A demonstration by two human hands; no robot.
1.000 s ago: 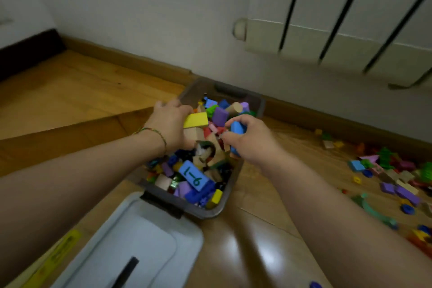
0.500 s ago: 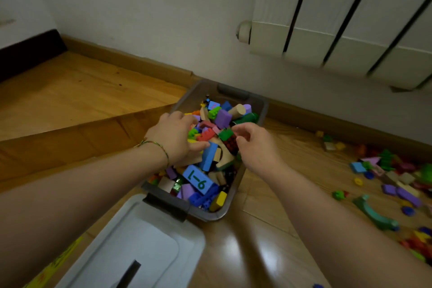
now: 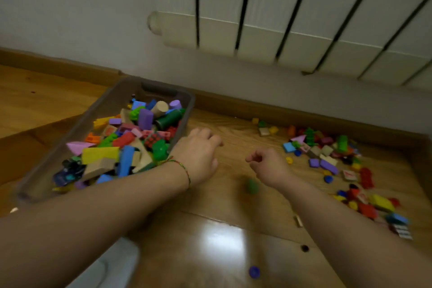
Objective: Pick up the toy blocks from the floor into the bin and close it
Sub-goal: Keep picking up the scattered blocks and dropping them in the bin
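A grey plastic bin (image 3: 107, 103) on the wooden floor is piled with several coloured toy blocks (image 3: 126, 145). More blocks (image 3: 332, 161) lie scattered on the floor at the right, near the skirting board. My left hand (image 3: 198, 154) hovers just right of the bin's edge, fingers loosely curled, holding nothing. My right hand (image 3: 268, 166) hangs over bare floor between the bin and the scattered pile, fingers loosely curled and empty. A blurred green block (image 3: 252, 186) lies below it. The white bin lid (image 3: 112, 266) shows partly at the bottom, under my left forearm.
A white radiator (image 3: 292, 18) hangs on the wall above the floor. A blue round piece (image 3: 254, 271) lies alone near the bottom. A wooden skirting board (image 3: 304, 114) runs behind the bin and blocks.
Both hands have left the bin and moved right over the floor. The view has swung right, bringing the scattered blocks closer to the middle.
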